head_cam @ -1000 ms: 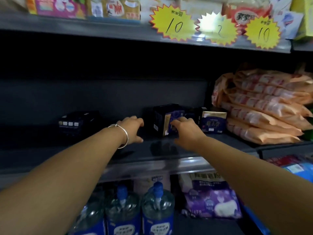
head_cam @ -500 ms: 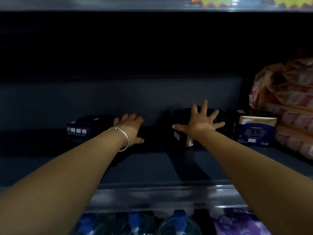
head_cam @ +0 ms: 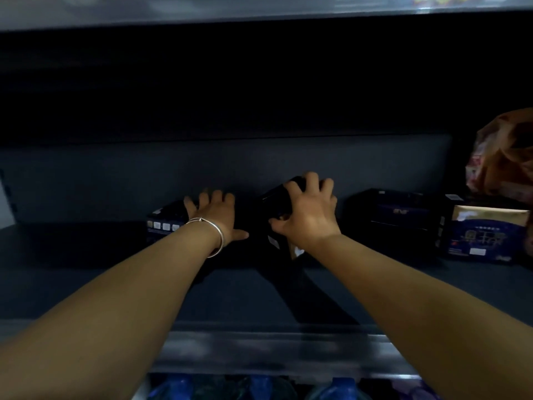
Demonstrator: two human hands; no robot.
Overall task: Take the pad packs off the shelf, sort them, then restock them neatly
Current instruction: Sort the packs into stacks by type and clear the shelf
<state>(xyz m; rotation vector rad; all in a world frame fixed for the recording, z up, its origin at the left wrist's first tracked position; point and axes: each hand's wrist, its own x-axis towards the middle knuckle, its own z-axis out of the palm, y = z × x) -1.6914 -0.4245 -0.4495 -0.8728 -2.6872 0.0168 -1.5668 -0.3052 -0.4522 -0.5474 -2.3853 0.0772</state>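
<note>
Both my arms reach deep into a dark shelf (head_cam: 86, 287). My right hand (head_cam: 308, 212) grips a dark pad pack (head_cam: 278, 203) from above, fingers curled over its top; the pack stands tilted. My left hand (head_cam: 215, 215), with a silver bangle at the wrist, rests flat with straight fingers on another dark pack (head_cam: 165, 220) lying at the back left. Two more dark blue packs stand to the right: one (head_cam: 395, 217) plain, one (head_cam: 487, 235) with a gold and blue front.
Orange-wrapped packs (head_cam: 504, 157) are stacked at the far right of the shelf. The shelf's metal front rail (head_cam: 274, 350) runs below my arms. Blue-capped water bottles (head_cam: 259, 386) stand on the level underneath. Another shelf edge (head_cam: 202, 10) hangs overhead.
My right hand, spread over the pack half a second ago, has now curled round its top and tipped it. My left hand slid further onto the left pack. The view has moved in closer.
</note>
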